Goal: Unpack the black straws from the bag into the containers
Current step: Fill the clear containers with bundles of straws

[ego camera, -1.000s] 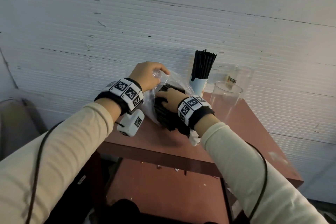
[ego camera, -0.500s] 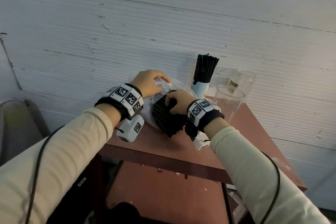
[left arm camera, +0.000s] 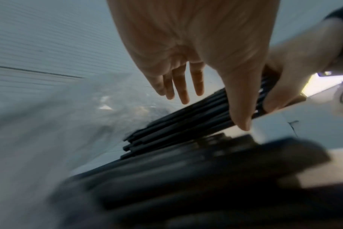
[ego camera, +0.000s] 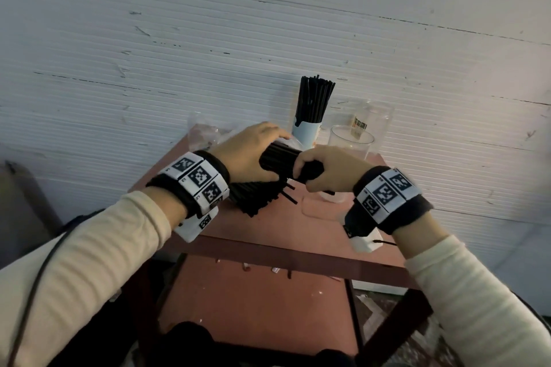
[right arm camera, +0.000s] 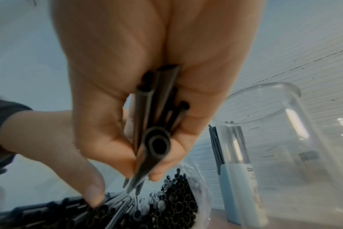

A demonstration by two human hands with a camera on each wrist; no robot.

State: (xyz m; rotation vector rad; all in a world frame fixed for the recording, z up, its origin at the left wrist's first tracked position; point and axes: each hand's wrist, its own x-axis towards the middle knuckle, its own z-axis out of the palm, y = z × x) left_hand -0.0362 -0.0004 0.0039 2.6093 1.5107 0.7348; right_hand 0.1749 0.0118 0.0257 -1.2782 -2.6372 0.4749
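My right hand grips a handful of black straws and holds it level above the table; the right wrist view shows their open ends inside the fist. My left hand arches over the same handful, thumb across the straws and fingers on the far side. Below it lies the larger bundle of straws in the clear plastic bag, open ends showing.
A blue-and-white cup packed with upright black straws stands by the wall. Right of it are a clear cup and a taller clear labelled container. Crumpled plastic lies far left on the small reddish table.
My right hand has drawn a handful of straws out of the bag toward the right. My left hand has shifted from the bag's top onto the handful. The view has tilted down.
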